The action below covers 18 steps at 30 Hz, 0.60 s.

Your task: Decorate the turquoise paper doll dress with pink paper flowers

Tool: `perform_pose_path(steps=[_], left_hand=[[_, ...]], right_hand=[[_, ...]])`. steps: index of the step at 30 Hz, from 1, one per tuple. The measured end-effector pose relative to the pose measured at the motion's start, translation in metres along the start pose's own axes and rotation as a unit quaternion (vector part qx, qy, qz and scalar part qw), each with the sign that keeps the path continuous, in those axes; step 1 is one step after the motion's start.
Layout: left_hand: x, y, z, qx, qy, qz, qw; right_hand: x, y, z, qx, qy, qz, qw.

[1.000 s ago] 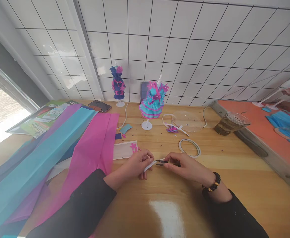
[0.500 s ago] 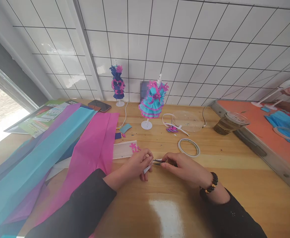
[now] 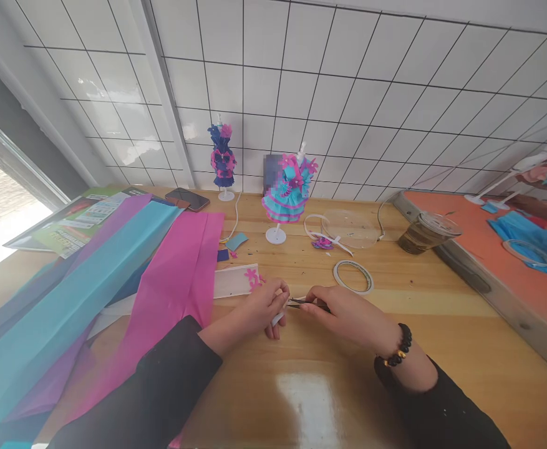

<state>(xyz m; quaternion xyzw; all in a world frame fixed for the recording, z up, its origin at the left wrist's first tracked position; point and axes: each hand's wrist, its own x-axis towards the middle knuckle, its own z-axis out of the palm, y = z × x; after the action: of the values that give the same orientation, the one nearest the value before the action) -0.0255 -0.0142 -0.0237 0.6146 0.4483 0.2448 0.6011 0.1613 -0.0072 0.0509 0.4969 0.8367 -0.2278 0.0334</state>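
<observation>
Pinched in my left hand (image 3: 269, 307) is a narrow white strip (image 3: 277, 318), whose lower end shows below the fingers. My right hand (image 3: 341, 307) is closed around a pair of small dark scissors (image 3: 296, 304). The blades point left and reach the fingertips of my left hand; the handles are mostly hidden by my right fingers. Just behind my left hand lies a white card (image 3: 233, 282) with pink flower cutouts (image 3: 251, 275) on its right end. A roll of double-sided tape (image 3: 353, 277) lies flat beyond my right hand.
Pink crepe paper (image 3: 174, 274) and blue crepe paper (image 3: 100, 268) cover the left. Behind stand two dressed mannequins, one turquoise (image 3: 285, 202), one navy (image 3: 223, 156). A phone (image 3: 188, 199), paper scraps (image 3: 323, 242), a drink cup (image 3: 427, 233) and an orange-topped surface (image 3: 464, 231) surround the work area.
The scissor blades have come closer together at my left fingertips. My left hand keeps hold of the white strip. The view has shifted slightly.
</observation>
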Motion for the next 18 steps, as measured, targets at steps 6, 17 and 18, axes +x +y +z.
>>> perform_pose_path(steps=[6,17,18], left_hand=[[-0.002,0.003,0.000,0.010,0.001,0.009,1.000],[-0.003,0.006,0.001,0.025,0.003,0.009,1.000],[-0.003,0.007,0.001,0.026,0.003,0.009,1.000]], right_hand=[[0.003,-0.009,0.000,-0.083,0.005,0.008,0.996],[0.004,-0.013,0.001,-0.130,0.002,0.007,0.992],[0.004,-0.013,0.001,-0.126,0.002,0.008,0.992]])
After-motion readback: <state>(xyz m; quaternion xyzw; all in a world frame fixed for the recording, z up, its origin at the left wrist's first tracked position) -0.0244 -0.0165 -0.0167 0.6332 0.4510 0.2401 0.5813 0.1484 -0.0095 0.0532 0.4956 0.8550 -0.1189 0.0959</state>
